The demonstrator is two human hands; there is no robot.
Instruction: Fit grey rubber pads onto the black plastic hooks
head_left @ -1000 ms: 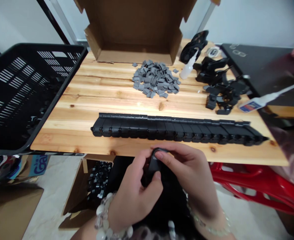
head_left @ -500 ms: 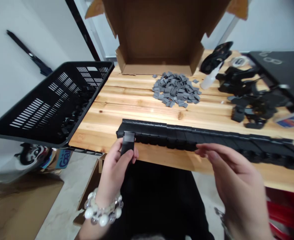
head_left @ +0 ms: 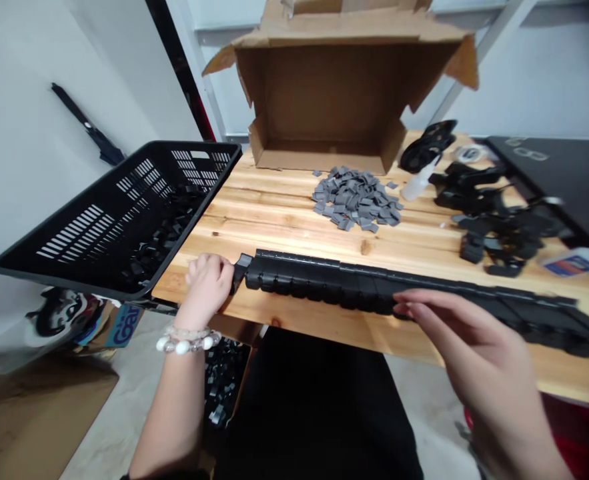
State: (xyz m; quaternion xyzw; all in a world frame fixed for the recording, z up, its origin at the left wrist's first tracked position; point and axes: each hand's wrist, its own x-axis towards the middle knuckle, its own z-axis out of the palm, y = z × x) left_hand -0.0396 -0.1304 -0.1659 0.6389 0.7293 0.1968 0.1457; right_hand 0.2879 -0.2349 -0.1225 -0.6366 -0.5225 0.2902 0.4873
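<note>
In the head view, my left hand (head_left: 210, 283) is at the left end of a long row of black plastic parts (head_left: 319, 283) lying side by side along the table's front edge. Its fingers are closed on one black plastic part (head_left: 240, 268) with a grey patch on top, tilted beside the row's end. My right hand (head_left: 479, 367) hovers over the row's middle, thumb and fingertips drawn together in a pinch. Whatever lies between those fingertips, if anything, is too small to make out. Beyond the row is a pile of small grey pads (head_left: 357, 199).
A black slotted crate (head_left: 174, 283) holding black parts stands at the left. An open cardboard box (head_left: 324, 160) is behind the pads. To the right are a white dropper bottle (head_left: 417, 185), jumbled black pieces (head_left: 494, 227) and another white bottle (head_left: 574, 261). Below the table sits a box of parts (head_left: 224, 380).
My left hand has moved left and turned over, bringing its black part down beside the row's left end. My right hand keeps its pinch near the row. The view has tilted up slightly.
</note>
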